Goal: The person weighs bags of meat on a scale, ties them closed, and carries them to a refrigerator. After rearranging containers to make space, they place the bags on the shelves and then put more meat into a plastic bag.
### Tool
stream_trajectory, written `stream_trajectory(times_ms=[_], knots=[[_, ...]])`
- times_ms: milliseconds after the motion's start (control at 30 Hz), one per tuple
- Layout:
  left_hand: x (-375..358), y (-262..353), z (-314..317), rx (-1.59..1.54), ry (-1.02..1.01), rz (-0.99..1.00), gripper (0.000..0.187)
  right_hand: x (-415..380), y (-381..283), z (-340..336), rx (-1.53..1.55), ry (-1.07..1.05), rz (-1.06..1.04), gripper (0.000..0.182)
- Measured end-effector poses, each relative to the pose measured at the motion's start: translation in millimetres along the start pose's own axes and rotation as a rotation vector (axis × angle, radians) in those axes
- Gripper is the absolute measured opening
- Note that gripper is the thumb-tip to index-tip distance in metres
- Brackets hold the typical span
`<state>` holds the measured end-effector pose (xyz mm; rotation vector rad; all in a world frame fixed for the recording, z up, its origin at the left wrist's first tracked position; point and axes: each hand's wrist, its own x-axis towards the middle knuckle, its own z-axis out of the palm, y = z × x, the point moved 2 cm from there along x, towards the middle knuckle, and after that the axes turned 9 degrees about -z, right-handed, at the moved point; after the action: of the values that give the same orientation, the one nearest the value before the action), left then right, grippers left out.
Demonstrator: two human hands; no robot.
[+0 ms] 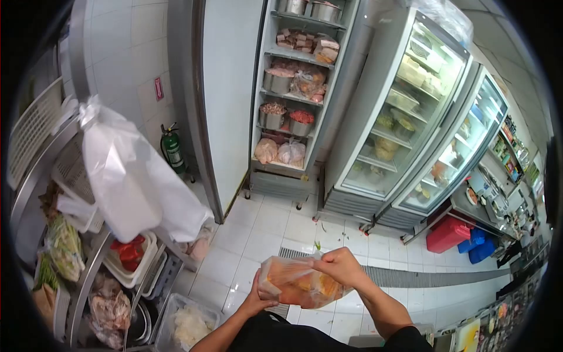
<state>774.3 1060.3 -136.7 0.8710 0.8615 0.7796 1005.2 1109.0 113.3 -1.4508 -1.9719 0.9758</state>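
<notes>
Between my hands, in front of my body, is a clear plastic bag [296, 286] with orange and yellowish food inside. I cannot make out what kind of food it is. My left hand [257, 298] grips the bag's left side, with the thumb low on its front. At the top right of the bag, my right hand [340, 267] is closed on the plastic, fingers pinched together. Below and to the left stands a clear plastic tub [170, 311] with pale contents.
An upright fridge [284, 182] stands ahead with its door [231, 88] open and pots and bagged meat on its shelves. Glass-door fridges [352, 117] line the right. White bags [126, 170] hang from a metal rack [88, 281] at left. A drain grate [422, 278] crosses the floor.
</notes>
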Motion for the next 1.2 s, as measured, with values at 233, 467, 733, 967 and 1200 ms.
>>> stream_trajectory(times_ms=[233,467,733,967,1200], knots=[[137.9,120.4,-23.0,0.323,-0.050,0.254,0.134,116.7,1.8,-84.9,-0.021,0.175,-0.049,0.052],[260.3,183.9,-16.7,0.157,-0.031,0.417,0.134,266.7,34.0,-155.1,-0.022,0.359,-0.159,0.061],[367.8,281.6,6.9,0.151,0.462,0.679,0.123,471.4,-10.2,-234.8,-0.183,0.150,-0.742,0.056],[451.7,529.6,-4.3,0.169,0.767,1.169,0.106,655.0,-166.2,-348.9,-0.637,0.358,-1.154,0.058],[532.4,710.2,-31.5,0.303,1.001,1.247,0.100,802.9,-258.0,-424.4,-0.829,0.654,-1.203,0.046]])
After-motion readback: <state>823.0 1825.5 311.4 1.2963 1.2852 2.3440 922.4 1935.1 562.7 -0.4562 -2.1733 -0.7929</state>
